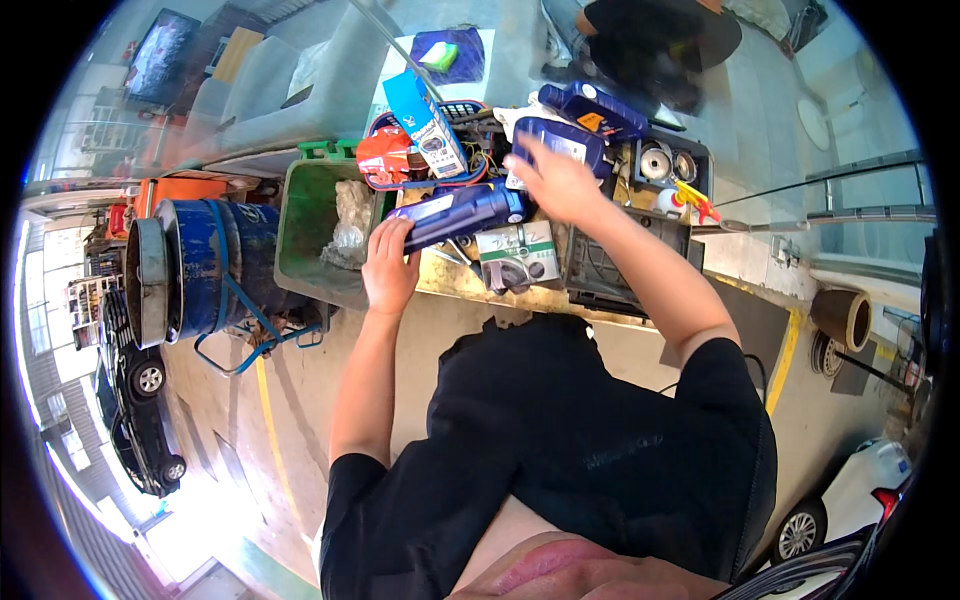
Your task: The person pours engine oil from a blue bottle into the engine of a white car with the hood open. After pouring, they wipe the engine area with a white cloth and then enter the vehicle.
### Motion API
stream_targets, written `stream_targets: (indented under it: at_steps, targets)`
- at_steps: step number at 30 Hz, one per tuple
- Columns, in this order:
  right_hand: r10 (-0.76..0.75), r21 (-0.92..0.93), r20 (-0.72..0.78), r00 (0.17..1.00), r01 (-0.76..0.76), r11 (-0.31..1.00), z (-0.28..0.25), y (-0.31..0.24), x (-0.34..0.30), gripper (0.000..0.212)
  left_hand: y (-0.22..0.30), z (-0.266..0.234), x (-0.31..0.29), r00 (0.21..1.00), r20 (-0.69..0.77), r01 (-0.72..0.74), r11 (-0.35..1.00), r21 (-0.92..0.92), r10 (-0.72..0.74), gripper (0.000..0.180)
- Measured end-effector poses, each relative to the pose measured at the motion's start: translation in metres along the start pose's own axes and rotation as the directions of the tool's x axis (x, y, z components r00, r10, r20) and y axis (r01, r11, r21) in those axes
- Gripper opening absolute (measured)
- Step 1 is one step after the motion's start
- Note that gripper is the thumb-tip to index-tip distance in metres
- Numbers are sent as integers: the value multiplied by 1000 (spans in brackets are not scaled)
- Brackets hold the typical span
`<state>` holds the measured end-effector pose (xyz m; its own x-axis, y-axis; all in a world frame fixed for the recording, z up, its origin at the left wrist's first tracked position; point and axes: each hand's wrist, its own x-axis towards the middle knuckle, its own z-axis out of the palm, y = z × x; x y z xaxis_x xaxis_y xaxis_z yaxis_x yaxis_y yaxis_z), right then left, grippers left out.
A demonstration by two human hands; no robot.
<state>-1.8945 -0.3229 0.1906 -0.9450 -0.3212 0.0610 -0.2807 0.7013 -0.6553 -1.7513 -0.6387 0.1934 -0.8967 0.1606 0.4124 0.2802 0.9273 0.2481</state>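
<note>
A dark blue plastic bottle (pixel 462 216), shaped like an oil bottle, lies tilted across the front of the cluttered bench. My left hand (pixel 390 262) grips its left end, fingers over the top. My right hand (pixel 556 178) is stretched over the bench with fingers apart, slightly blurred, beside a second dark blue jug (pixel 570 138); whether it touches the jug I cannot tell. Just below the held bottle sits a white and green box (pixel 518 256). Behind it, a blue and white box (pixel 424 124) and a red package (pixel 386 158) stand in a blue basket (pixel 470 178).
A green bin (pixel 296 235) with clear plastic inside stands left, next to a blue drum (pixel 228 262). On the right are a black case (pixel 622 262), a tray with round metal parts (pixel 668 165) and a spray bottle (pixel 690 204). Another person (pixel 650 45) is beyond the bench.
</note>
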Motion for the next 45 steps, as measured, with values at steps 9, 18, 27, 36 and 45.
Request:
stream_targets:
  at_steps: [9,18,27,36,45]
  targets:
    - [120,-538,163,979,-14,843,36,10,166,35,2,92,14,959,241,173,982,-81,-149,63]
    - [-93,128,40,995,87,988,-68,17,201,50,24,54,-32,930,183,353,912,-207,-318,67]
    - [-448,959,-33,894,154,236,-192,-241,56,50,79,-18,-83,829,77,492,656,-572,-555,88]
    - [-688,811,321,651,187,555,-47,-414,-142,48,153,-184,-196,710,-73,94,197,-976,-701,87]
    - [-803,648,594,-37,614,451,135,-447,-455,30,294,-194,-566,37,-523,309,507,-805,-852,35]
